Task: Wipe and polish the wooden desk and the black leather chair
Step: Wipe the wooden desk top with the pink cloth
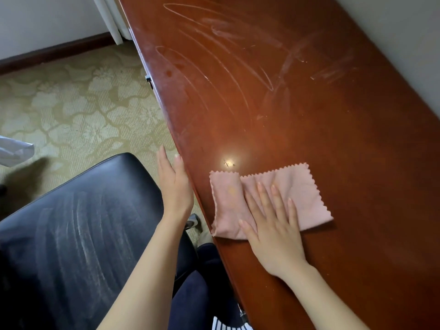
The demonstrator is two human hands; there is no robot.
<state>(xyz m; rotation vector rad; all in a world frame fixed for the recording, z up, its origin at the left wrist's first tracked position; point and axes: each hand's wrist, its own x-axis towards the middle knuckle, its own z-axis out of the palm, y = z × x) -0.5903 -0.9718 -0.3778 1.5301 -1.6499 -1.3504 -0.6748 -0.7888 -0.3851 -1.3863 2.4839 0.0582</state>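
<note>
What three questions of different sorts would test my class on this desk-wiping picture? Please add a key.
1. True or false: the right hand lies flat, fingers straight, on the pink cloth.
2. Where is the left hand? A: on the cloth too. B: beside the front edge of the wooden desk. C: out of view.
3. In a few words: what marks show on the seat of the black leather chair?

Key: 1 true; 2 B; 3 pale curved streaks.
</note>
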